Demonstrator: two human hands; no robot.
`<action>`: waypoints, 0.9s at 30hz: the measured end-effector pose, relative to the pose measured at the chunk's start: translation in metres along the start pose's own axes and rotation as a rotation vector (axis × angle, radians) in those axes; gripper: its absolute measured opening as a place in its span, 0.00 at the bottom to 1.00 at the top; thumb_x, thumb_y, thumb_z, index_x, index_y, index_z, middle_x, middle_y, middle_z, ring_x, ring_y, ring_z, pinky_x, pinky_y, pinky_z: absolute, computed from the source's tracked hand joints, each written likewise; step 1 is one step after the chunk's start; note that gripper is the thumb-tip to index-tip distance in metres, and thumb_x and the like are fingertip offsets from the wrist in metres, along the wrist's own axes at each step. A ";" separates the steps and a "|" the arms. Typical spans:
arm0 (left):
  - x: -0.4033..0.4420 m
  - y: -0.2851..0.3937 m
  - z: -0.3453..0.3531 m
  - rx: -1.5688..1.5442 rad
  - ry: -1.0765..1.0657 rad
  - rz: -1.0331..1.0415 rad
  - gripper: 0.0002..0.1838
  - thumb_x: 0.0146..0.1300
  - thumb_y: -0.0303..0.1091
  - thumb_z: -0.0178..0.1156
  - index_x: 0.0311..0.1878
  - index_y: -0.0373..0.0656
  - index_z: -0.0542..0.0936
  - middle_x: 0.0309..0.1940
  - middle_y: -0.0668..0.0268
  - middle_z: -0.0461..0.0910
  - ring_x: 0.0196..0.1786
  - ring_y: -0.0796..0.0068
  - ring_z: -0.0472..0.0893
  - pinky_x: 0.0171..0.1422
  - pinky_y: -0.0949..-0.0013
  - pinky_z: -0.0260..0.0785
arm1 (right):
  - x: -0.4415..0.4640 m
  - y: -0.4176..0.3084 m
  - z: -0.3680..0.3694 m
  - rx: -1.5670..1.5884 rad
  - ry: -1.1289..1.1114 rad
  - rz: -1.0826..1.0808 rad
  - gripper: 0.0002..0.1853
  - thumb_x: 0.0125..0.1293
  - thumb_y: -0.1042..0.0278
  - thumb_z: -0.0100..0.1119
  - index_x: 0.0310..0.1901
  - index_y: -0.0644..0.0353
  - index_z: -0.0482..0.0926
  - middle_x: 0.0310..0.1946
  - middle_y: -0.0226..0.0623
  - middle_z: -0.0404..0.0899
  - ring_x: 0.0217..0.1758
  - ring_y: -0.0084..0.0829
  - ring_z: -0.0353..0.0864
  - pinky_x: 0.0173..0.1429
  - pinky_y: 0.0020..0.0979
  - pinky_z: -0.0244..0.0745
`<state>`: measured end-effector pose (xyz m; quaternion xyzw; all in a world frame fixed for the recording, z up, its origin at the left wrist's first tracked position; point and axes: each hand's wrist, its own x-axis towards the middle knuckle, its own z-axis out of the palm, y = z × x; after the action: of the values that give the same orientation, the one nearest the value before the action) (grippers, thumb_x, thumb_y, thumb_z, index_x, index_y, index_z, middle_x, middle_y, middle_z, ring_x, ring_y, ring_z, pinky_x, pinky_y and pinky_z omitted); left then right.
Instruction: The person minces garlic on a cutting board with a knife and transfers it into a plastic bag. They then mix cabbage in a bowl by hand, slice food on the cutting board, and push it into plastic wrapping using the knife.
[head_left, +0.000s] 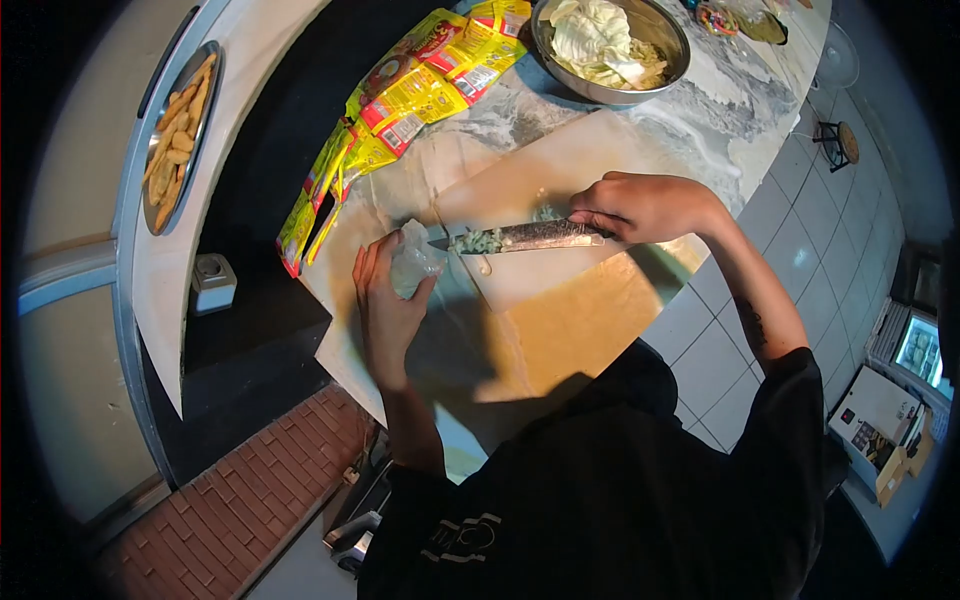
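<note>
A knife (550,236) lies across the view at mid-height, its handle end wrapped in the closed fingers of my right hand (640,208). Chopped pale-green pieces (476,242) rest on the blade's left part. Just left of them, my left hand (388,290) is closed round a clear plastic bag (416,260), whose mouth is close to the blade tip. Below the knife is a white cutting board (530,280). A few more green bits (545,213) sit just beyond the blade.
Yellow noodle packets (420,85) run along the counter's far left edge. A metal bowl (655,92) of cabbage stands at the back. Beyond the gap on the left, a tray (208,92) holds fried food. More small bagged items (722,18) lie at the back right.
</note>
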<state>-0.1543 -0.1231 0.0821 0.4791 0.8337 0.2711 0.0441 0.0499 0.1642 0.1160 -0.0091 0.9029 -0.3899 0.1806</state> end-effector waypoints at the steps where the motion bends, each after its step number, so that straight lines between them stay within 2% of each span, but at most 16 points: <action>1: -0.001 0.000 0.000 0.001 0.001 0.000 0.30 0.50 0.31 0.75 0.57 0.36 0.77 0.49 0.52 0.79 0.55 0.48 0.78 0.62 0.53 0.68 | 0.004 -0.002 -0.003 -0.004 -0.003 -0.005 0.15 0.78 0.61 0.45 0.46 0.64 0.78 0.39 0.51 0.80 0.53 0.50 0.76 0.57 0.46 0.72; 3: -0.003 -0.003 -0.001 0.005 0.007 -0.006 0.28 0.50 0.31 0.75 0.56 0.36 0.78 0.48 0.52 0.80 0.54 0.48 0.78 0.60 0.53 0.69 | 0.010 -0.008 -0.008 -0.001 -0.051 0.023 0.15 0.77 0.62 0.46 0.48 0.63 0.79 0.41 0.50 0.81 0.54 0.48 0.77 0.57 0.45 0.73; 5: -0.008 -0.009 0.002 -0.020 -0.059 -0.037 0.31 0.50 0.28 0.71 0.60 0.39 0.76 0.56 0.55 0.79 0.60 0.50 0.75 0.78 0.49 0.54 | 0.019 0.001 -0.005 -0.008 -0.033 -0.039 0.15 0.77 0.62 0.46 0.49 0.63 0.79 0.41 0.50 0.82 0.53 0.48 0.79 0.55 0.45 0.73; 10: -0.012 -0.002 0.005 -0.052 -0.011 -0.041 0.28 0.54 0.30 0.71 0.59 0.38 0.77 0.55 0.54 0.80 0.60 0.50 0.76 0.77 0.49 0.56 | 0.041 -0.003 -0.015 -0.042 -0.057 -0.119 0.16 0.77 0.62 0.45 0.51 0.63 0.79 0.39 0.48 0.83 0.45 0.46 0.82 0.50 0.43 0.75; 12: -0.014 0.000 0.007 -0.049 -0.001 -0.036 0.27 0.55 0.31 0.71 0.59 0.37 0.77 0.55 0.54 0.80 0.60 0.50 0.77 0.77 0.49 0.57 | 0.056 -0.007 -0.020 -0.100 -0.177 -0.111 0.16 0.76 0.63 0.45 0.53 0.63 0.78 0.33 0.46 0.82 0.34 0.43 0.82 0.40 0.40 0.77; 13: -0.016 -0.001 0.009 -0.060 0.033 -0.017 0.26 0.57 0.32 0.71 0.59 0.37 0.77 0.55 0.53 0.80 0.60 0.51 0.77 0.77 0.49 0.58 | 0.060 -0.012 -0.022 -0.109 -0.178 -0.116 0.16 0.76 0.63 0.45 0.53 0.63 0.78 0.33 0.46 0.82 0.34 0.43 0.82 0.40 0.40 0.77; 15: -0.019 0.000 0.012 -0.067 0.080 -0.001 0.26 0.58 0.32 0.71 0.59 0.36 0.77 0.55 0.53 0.80 0.59 0.51 0.78 0.76 0.49 0.59 | 0.068 -0.026 -0.028 0.002 -0.257 0.046 0.06 0.69 0.73 0.49 0.42 0.65 0.75 0.29 0.44 0.77 0.32 0.40 0.76 0.39 0.41 0.70; 19: -0.022 0.006 0.015 -0.109 0.131 -0.010 0.25 0.59 0.29 0.69 0.61 0.36 0.77 0.54 0.54 0.81 0.58 0.51 0.79 0.76 0.49 0.60 | 0.090 -0.030 -0.033 0.000 -0.329 0.050 0.06 0.69 0.73 0.50 0.41 0.66 0.74 0.25 0.41 0.75 0.28 0.35 0.75 0.36 0.40 0.70; 21: -0.022 0.014 0.013 -0.168 0.141 -0.041 0.27 0.59 0.26 0.69 0.63 0.37 0.75 0.54 0.54 0.81 0.59 0.53 0.79 0.76 0.49 0.59 | 0.100 -0.037 -0.035 -0.005 -0.386 0.031 0.05 0.68 0.73 0.50 0.42 0.65 0.73 0.23 0.37 0.73 0.23 0.30 0.73 0.29 0.37 0.70; 22: -0.022 0.015 0.014 -0.165 0.156 -0.043 0.27 0.59 0.26 0.69 0.63 0.37 0.75 0.54 0.54 0.81 0.59 0.53 0.79 0.76 0.49 0.59 | 0.102 -0.043 -0.039 -0.020 -0.388 0.024 0.05 0.68 0.73 0.50 0.42 0.65 0.73 0.23 0.37 0.73 0.23 0.30 0.73 0.29 0.37 0.70; 24: -0.024 0.012 0.019 -0.147 0.198 0.007 0.30 0.58 0.26 0.70 0.65 0.38 0.74 0.55 0.54 0.81 0.59 0.53 0.79 0.77 0.50 0.59 | 0.105 -0.060 -0.047 0.003 -0.463 0.114 0.06 0.72 0.71 0.46 0.43 0.62 0.73 0.24 0.34 0.73 0.21 0.26 0.72 0.23 0.32 0.69; 26: -0.028 0.011 0.021 -0.120 0.216 0.036 0.33 0.57 0.24 0.70 0.68 0.39 0.72 0.58 0.52 0.78 0.61 0.52 0.78 0.74 0.52 0.62 | 0.116 -0.064 -0.046 -0.028 -0.469 0.123 0.08 0.74 0.68 0.45 0.44 0.61 0.73 0.24 0.33 0.73 0.20 0.24 0.71 0.21 0.30 0.68; 27: -0.029 0.014 0.022 -0.197 0.231 -0.014 0.35 0.55 0.24 0.72 0.68 0.40 0.72 0.60 0.53 0.76 0.62 0.54 0.77 0.71 0.55 0.66 | 0.121 -0.068 -0.046 -0.042 -0.473 0.137 0.10 0.76 0.65 0.43 0.45 0.59 0.73 0.24 0.32 0.73 0.19 0.23 0.70 0.19 0.29 0.67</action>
<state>-0.1201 -0.1326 0.0650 0.4324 0.8057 0.4047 -0.0035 -0.0866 0.1296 0.1546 -0.0425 0.8420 -0.3447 0.4128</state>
